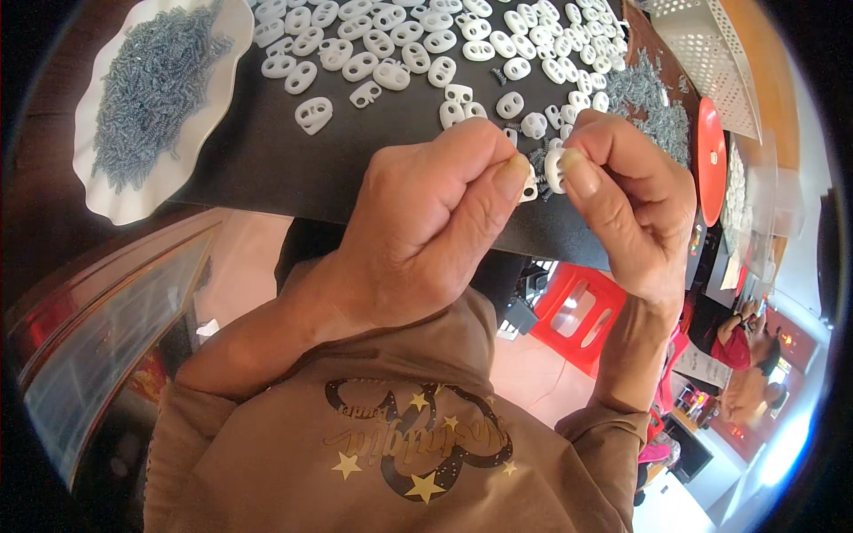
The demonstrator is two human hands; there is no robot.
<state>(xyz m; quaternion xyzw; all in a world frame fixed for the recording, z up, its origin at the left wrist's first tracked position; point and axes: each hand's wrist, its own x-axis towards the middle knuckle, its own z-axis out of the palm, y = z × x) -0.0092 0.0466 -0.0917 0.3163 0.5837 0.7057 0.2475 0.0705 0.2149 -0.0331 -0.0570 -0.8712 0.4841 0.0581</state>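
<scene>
My left hand [426, 213] pinches a small white plastic cord-lock insert [530, 189] with a round hole, mostly hidden by the thumb and fingers. Just right of it, my right hand [635, 200] grips a white oval cord-lock shell [554, 171] between thumb and index finger. The two parts are close together, near the table's front edge. A few dark coil springs show behind and between them; whether one sits on a held part I cannot tell. Many white two-hole cord-lock pieces [360, 66] lie spread over the black tabletop [258, 160] beyond my hands.
A white wavy-edged dish [87, 147] heaped with grey springs [151, 98] stands at the left. More loose springs [649, 102] lie at the right, beside a red plate [711, 160] and a white perforated basket [711, 58]. Below is a red stool [582, 324]; another person [737, 346] is farther off.
</scene>
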